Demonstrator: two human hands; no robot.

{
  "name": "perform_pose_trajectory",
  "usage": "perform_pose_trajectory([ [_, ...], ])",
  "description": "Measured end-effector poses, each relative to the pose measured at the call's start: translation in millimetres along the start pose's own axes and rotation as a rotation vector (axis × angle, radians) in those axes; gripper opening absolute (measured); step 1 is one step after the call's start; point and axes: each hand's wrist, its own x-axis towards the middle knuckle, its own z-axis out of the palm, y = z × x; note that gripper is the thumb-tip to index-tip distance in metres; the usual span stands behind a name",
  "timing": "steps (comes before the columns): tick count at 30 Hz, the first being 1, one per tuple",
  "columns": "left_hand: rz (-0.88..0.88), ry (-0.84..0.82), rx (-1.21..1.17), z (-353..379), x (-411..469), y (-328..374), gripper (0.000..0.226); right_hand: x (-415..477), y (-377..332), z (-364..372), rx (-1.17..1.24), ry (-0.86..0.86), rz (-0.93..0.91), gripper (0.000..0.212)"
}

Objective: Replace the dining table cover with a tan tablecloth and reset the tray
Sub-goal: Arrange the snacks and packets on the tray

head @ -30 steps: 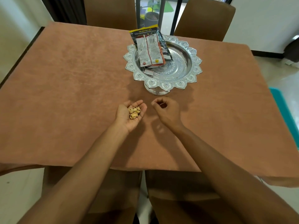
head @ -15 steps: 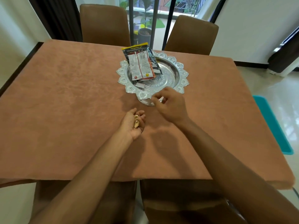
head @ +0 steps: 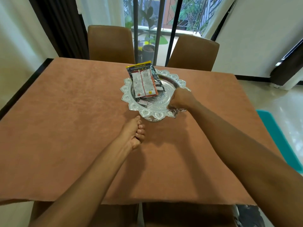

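Rests the left hand (head: 132, 135), curled with contents unseen, on the tan tablecloth (head: 65, 128), tray (head: 131, 105) just beyond at one o'clock, and hangs the right hand (head: 180, 98), fingers bunched, perhaps pinching something, over its four-o'clock rim, packets (head: 144, 82) lying toward eleven.

The desk (head: 19, 92) is covered edge to edge by a tan tablecloth (head: 73, 128), which lies flat with a mottled nap; only a dark strip of the desk's rim shows along the 9 to 10 o'clock side. The cloth's hem hangs over the 6 o'clock edge. A silver pedestal tray (head: 158, 114) with a scalloped rim stands on the cloth, set from the middle toward 12 o'clock.
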Motion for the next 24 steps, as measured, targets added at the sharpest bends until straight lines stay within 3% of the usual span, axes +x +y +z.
perform_pose_trajectory([
  [7, 0.0, -0.011, -0.066, -4, -1, 9, 0.043, 2, -10, -2, 0.012, -0.051, 0.024, 0.035],
  [12, -0.024, -0.013, -0.084, -8, 1, 2, 0.043, 2, -15, -2, -0.062, -0.057, -0.007, 0.017],
  [18, -0.051, -0.024, -0.104, -10, 1, -2, 0.043, 7, -10, -1, -0.063, -0.103, -0.055, 0.03],
  [21, -0.05, -0.032, -0.111, -11, 1, 1, 0.044, 9, -1, -5, 0.06, -0.008, -0.015, 0.032],
  [24, -0.047, -0.037, -0.115, -10, 1, 3, 0.044, 4, 9, -7, 0.086, 0.098, -0.006, 0.02],
])
